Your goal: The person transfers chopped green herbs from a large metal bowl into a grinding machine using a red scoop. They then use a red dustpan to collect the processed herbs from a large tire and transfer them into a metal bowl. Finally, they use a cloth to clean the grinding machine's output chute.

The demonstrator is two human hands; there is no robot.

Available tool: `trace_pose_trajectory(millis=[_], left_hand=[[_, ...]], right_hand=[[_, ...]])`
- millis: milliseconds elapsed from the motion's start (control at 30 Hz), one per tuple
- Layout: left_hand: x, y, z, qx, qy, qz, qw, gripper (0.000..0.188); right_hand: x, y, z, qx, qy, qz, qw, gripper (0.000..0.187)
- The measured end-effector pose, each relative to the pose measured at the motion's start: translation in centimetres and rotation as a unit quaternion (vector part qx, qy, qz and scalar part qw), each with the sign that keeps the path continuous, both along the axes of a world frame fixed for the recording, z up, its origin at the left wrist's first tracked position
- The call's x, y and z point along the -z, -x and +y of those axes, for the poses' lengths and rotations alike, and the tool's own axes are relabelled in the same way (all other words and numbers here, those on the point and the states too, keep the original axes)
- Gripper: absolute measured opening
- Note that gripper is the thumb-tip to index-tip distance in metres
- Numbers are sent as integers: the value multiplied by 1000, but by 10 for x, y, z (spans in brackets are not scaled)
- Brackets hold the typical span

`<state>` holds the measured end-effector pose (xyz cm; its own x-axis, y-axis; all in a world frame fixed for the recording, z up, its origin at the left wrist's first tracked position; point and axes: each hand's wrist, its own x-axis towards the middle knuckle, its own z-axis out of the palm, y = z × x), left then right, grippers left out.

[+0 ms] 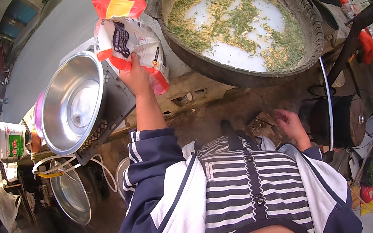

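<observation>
1. One head-worn view looks steeply down the person's striped front, close above it.
2. It faces forward toward the big wok [238, 24], which sits near, just beyond the chest.

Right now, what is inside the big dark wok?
The wok holds a whitish liquid with chopped green bits floating over it. What lies below the surface cannot be seen. The left hand holds a bag beside it.

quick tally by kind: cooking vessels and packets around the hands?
Large dark wok of milky liquid and green herbs: 1
Steel bowl: 1
Steel lid or pan below: 1
Dark pot: 1
Red-and-white packet, held by left hand: 1
Total: 5
</observation>
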<state>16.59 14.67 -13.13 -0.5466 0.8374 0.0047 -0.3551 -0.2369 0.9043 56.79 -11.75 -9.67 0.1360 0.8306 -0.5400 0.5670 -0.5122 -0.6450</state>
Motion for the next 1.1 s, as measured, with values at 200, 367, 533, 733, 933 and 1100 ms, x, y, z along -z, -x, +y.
trace_pose_trajectory(millis=[200,367,533,733,933,1100], left_hand=[[12,15,0,-51,-15,-118,992,22],[10,20,-17,-93,-14,-164,982,25],[-1,28,-31,-157,41,-99,982,29],[-12,40,-52,-174,60,-21,983,32],[-19,44,-70,-151,91,-15,984,38],[-20,47,-80,-149,103,2,983,48]], right_hand=[[6,-10,24,-87,8,-24,996,38],[12,-3,17,-67,35,9,997,38],[17,-2,10,-56,23,58,996,39],[24,2,8,-52,57,81,994,39],[35,-52,9,-74,37,122,989,40],[-59,-129,38,-67,4,-111,992,31]])
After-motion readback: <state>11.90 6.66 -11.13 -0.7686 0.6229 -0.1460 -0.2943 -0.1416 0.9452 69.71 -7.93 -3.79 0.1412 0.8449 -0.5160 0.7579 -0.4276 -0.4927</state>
